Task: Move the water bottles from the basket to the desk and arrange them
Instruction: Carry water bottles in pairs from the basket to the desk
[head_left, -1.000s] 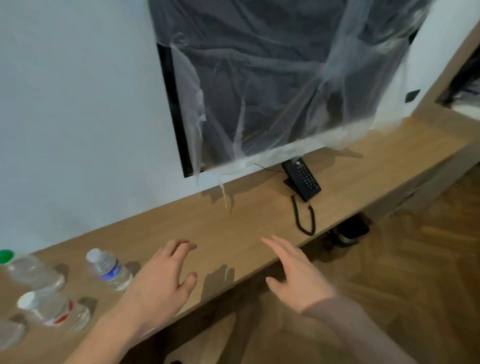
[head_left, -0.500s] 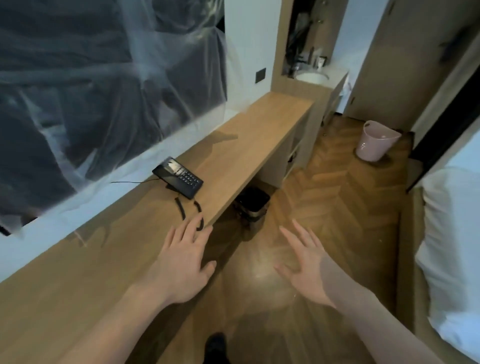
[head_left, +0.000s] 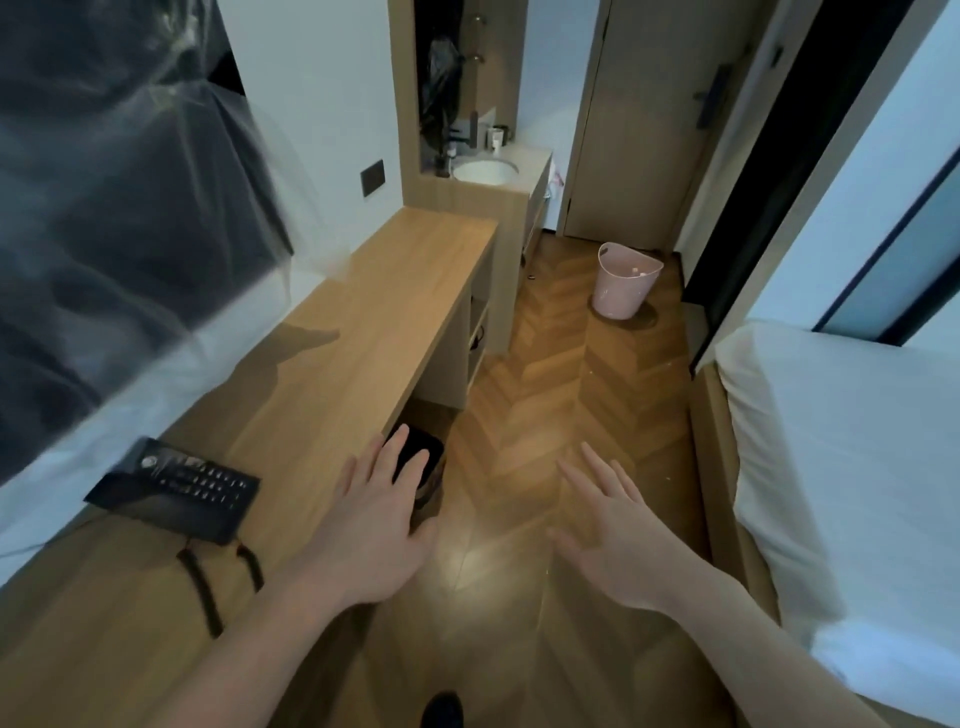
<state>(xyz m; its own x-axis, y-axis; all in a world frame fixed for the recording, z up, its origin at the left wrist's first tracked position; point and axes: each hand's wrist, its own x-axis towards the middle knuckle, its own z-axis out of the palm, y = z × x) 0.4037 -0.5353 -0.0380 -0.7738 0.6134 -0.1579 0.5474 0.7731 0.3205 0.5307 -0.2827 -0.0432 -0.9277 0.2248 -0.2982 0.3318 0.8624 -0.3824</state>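
No text, brand or number can be read anywhere in the view. The black telephone (head_left: 176, 488) on the wooden worktop (head_left: 363, 332) has rows of pale keys and a small round mark near its top left corner, but motion blur leaves the key markings and that mark illegible. The pink basket (head_left: 626, 280) on the floor carries no label that can be made out.
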